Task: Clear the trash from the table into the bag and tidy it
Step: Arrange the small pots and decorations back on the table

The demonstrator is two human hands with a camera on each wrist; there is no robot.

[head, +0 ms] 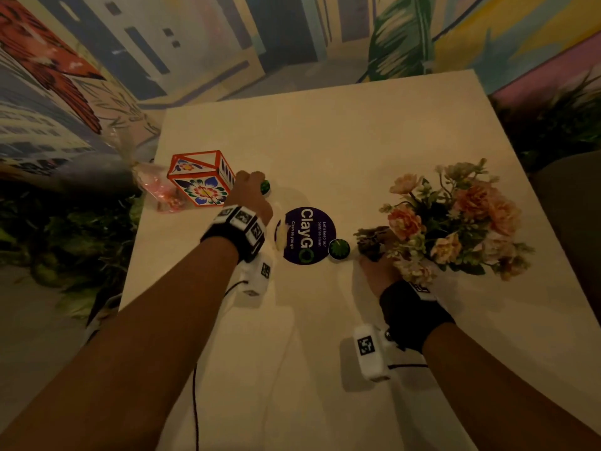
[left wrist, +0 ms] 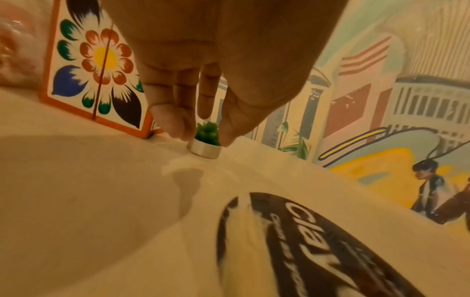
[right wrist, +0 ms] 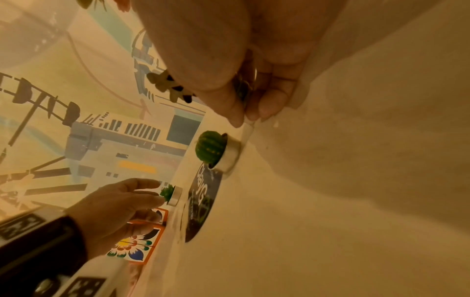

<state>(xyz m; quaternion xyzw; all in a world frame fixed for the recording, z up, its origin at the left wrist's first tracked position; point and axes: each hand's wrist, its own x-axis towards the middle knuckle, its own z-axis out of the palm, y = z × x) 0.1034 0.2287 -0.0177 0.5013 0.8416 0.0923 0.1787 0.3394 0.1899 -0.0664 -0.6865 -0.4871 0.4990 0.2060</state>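
Found a clear plastic bag (head: 155,187) with pinkish contents at the left edge of the pale table (head: 357,141), touching a tile-patterned box (head: 201,179) with orange edges. Saw the left hand (head: 248,195) just right of that box, reaching down from above. Caught its thumb and fingertips (left wrist: 175,122) closed on a small cactus candle (left wrist: 206,141) in a silver cup, pinching the rim, with the cup's base on or barely off the tabletop; could not tell which.

Noted a round purple sticker (head: 308,235) flat near the table's middle, and a white scrap (head: 281,235) lying over its left edge; could not tell what kind of scrap. Spotted a second cactus candle (head: 339,248) standing upright at the sticker's lower right rim, untouched, between the sticker and the right hand.

Saw the right hand (head: 379,271) low on the table, fingers (right wrist: 269,100) curled round the base of a bouquet of pink and peach flowers (head: 455,219). Made out green stems inside the grip from the right wrist view, fingertips down at the table surface.
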